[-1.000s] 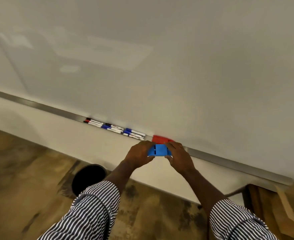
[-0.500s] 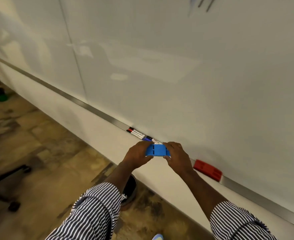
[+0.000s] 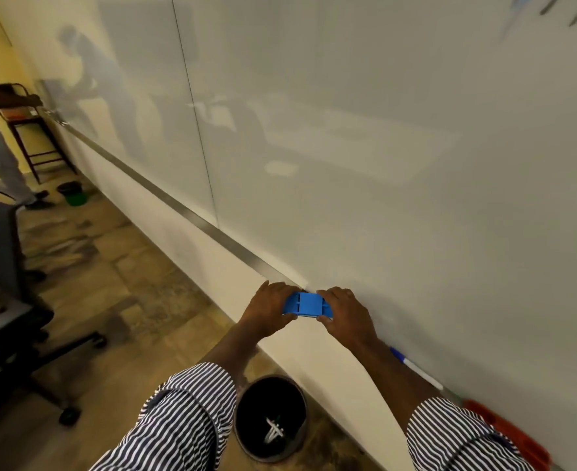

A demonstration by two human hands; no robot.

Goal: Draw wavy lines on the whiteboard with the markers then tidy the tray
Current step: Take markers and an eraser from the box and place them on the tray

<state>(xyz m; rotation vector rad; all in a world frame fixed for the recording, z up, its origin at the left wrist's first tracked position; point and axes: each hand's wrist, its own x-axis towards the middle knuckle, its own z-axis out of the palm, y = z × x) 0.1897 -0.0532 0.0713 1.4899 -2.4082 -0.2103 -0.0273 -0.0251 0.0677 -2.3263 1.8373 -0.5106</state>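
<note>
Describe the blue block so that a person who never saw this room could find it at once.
Find the long metal tray that runs along the bottom of the whiteboard. Near its middle, the left hand and the right hand grip one small object between them. That blue block is the only blue plastic piece there; the red block lies farther right.

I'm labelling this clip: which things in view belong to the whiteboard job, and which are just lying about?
Job:
blue eraser, held by left hand and right hand
whiteboard
tray
blue marker
red eraser

Lying about:
black bin
office chair
green pot
stool
</note>
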